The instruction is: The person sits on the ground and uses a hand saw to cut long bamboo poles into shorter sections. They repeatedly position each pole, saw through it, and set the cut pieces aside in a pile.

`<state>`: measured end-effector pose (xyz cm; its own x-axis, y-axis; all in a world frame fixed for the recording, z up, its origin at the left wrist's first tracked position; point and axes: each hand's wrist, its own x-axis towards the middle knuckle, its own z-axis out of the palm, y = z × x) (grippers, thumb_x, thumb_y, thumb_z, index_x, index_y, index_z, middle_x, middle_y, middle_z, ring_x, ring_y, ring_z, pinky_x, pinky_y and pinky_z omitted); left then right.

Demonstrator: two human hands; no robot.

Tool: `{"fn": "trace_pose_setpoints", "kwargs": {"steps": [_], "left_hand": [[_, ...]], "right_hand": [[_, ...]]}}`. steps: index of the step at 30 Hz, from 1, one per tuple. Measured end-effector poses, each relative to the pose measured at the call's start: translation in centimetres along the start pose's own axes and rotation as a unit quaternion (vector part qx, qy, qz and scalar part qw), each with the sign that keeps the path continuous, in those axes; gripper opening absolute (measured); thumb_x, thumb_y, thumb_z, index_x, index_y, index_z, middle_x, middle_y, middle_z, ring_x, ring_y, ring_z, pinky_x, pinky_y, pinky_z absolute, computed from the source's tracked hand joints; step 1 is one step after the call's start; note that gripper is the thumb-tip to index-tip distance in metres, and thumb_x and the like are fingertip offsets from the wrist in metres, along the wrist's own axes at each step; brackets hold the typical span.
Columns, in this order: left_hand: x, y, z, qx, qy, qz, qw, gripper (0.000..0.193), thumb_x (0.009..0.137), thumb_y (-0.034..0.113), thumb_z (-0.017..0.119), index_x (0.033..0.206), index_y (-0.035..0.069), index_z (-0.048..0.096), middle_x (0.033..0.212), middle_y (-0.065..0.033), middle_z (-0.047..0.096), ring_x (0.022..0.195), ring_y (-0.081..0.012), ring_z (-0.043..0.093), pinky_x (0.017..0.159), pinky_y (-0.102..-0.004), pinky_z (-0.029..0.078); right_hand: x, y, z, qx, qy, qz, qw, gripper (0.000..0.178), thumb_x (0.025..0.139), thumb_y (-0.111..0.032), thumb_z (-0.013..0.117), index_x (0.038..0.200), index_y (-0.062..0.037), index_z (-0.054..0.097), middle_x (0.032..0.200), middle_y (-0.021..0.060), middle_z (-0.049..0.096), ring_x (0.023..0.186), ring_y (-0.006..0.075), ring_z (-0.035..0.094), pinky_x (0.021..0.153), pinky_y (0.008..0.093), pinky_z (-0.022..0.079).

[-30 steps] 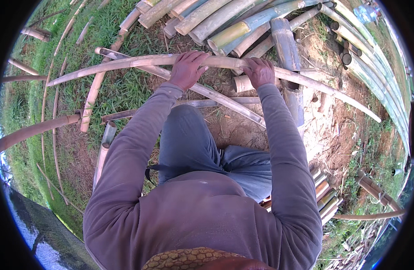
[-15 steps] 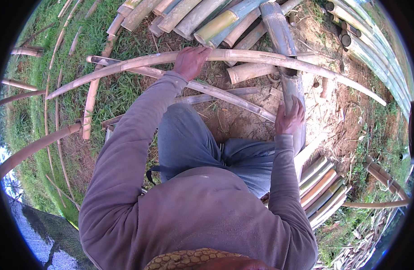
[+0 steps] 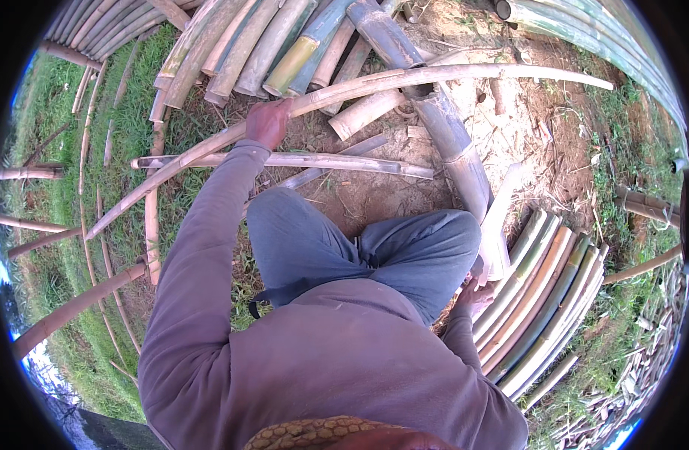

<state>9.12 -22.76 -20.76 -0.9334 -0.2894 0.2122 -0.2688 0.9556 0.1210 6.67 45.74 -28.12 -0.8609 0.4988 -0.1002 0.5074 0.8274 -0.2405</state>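
Observation:
My left hand (image 3: 268, 124) is closed around a long, pale split-bamboo strip (image 3: 494, 72), which bows across the view from lower left to upper right. The strip passes over a thick grey bamboo pole (image 3: 461, 154) near a notch in it. By my right thigh, my right hand (image 3: 476, 294) is low, with its fingers curled at the lower end of a pale, flat, blade-shaped piece (image 3: 496, 244). What exactly these fingers grip is partly hidden. Another split strip (image 3: 307, 160) lies on the ground in front of my knees.
Several cut bamboo lengths (image 3: 258, 56) are piled at the far side. A bundle of split bamboo (image 3: 536, 300) lies at the near right. Long green poles (image 3: 607, 37) stretch along the far right. A bamboo rail (image 3: 82, 304) stands at left, over grass.
My right hand has left the thick pole and moved down beside my thigh to the pale flat piece. My left hand and the long strip have shifted left; the whole view has turned somewhat.

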Motion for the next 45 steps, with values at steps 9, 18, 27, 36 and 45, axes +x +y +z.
{"fn": "trace_pose_setpoints", "kwargs": {"steps": [9, 18, 27, 36, 45], "left_hand": [[-0.2, -0.7, 1.6, 0.028, 0.032, 0.024, 0.999, 0.035, 0.090, 0.013, 0.071, 0.124, 0.007, 0.074, 0.102, -0.0116, 0.079, 0.091, -0.0333, 0.076, 0.083, -0.0500, 0.057], [1.0, 0.7, 1.4, 0.073, -0.033, -0.020, 0.997, 0.026, 0.090, 0.012, 0.066, 0.115, 0.009, 0.074, 0.090, -0.0139, 0.077, 0.084, -0.0355, 0.076, 0.078, -0.0509, 0.057], [-0.6, 0.3, 1.5, 0.070, 0.005, -0.005, 0.998, 0.027, 0.089, 0.009, 0.065, 0.115, 0.010, 0.073, 0.089, -0.0113, 0.077, 0.083, -0.0331, 0.076, 0.076, -0.0498, 0.057], [1.0, 0.8, 1.1, 0.089, -0.033, -0.017, 0.995, 0.031, 0.085, 0.008, 0.068, 0.116, 0.007, 0.073, 0.093, -0.0135, 0.077, 0.087, -0.0335, 0.077, 0.076, -0.0490, 0.058], [0.8, 0.3, 1.8, 0.098, 0.001, 0.002, 0.995, 0.020, 0.089, 0.012, 0.067, 0.108, 0.012, 0.070, 0.079, -0.0115, 0.076, 0.081, -0.0310, 0.077, 0.073, -0.0482, 0.059]], "right_hand": [[1.5, 4.3, 6.7, 0.039, 0.023, 0.039, 0.998, 0.043, 0.093, -0.034, 0.071, 0.116, 0.0009, 0.062, 0.122, 0.0196, 0.059, 0.117, 0.0347, 0.062, 0.104, 0.0496, 0.049], [-0.1, 3.0, 5.4, -0.287, -0.243, -0.028, 0.926, 0.041, 0.102, -0.042, 0.061, 0.143, -0.0459, 0.061, 0.157, -0.0013, 0.047, 0.148, 0.0286, 0.039, 0.117, 0.0516, 0.035], [-2.6, 1.1, -11.3, 0.119, -0.050, -0.259, 0.957, 0.042, 0.097, -0.040, 0.068, 0.094, 0.0001, 0.059, 0.082, 0.0208, 0.063, 0.079, 0.0428, 0.066, 0.070, 0.0558, 0.049], [-8.5, -12.1, -16.7, 0.315, -0.072, -0.422, 0.847, 0.056, 0.103, -0.027, 0.066, 0.146, 0.0068, 0.052, 0.129, 0.0253, 0.066, 0.114, 0.0382, 0.071, 0.095, 0.0461, 0.057], [-12.7, -17.1, -16.5, 0.324, -0.191, -0.467, 0.800, 0.050, 0.104, -0.011, 0.066, 0.148, 0.0087, 0.053, 0.130, 0.0266, 0.072, 0.109, 0.0372, 0.077, 0.090, 0.0416, 0.062]]}}
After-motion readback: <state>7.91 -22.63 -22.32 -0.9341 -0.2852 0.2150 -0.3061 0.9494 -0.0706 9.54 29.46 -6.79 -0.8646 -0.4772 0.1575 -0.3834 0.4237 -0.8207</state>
